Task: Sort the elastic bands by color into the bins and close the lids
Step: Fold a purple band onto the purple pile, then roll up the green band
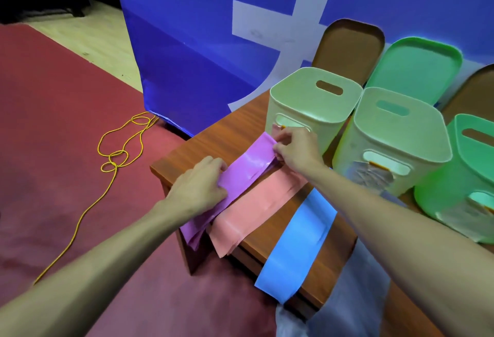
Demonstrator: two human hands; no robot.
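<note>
Purple band (248, 165) laid on surface (213, 133) just before cream bin (307, 107). Both grips clamped on it: right hand (294, 149) nearest bin, left hand (197, 184) farther off. Pickup judged in hand; next, band to be bunched and raised over bin's rim.

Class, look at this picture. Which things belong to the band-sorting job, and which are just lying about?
Belong to the job: purple band, held by the left hand and right hand; pink band; blue band; left cream bin; middle cream bin; green bin; brown lid; green lid.

Lying about: yellow cord; red carpet; blue banner.
</note>
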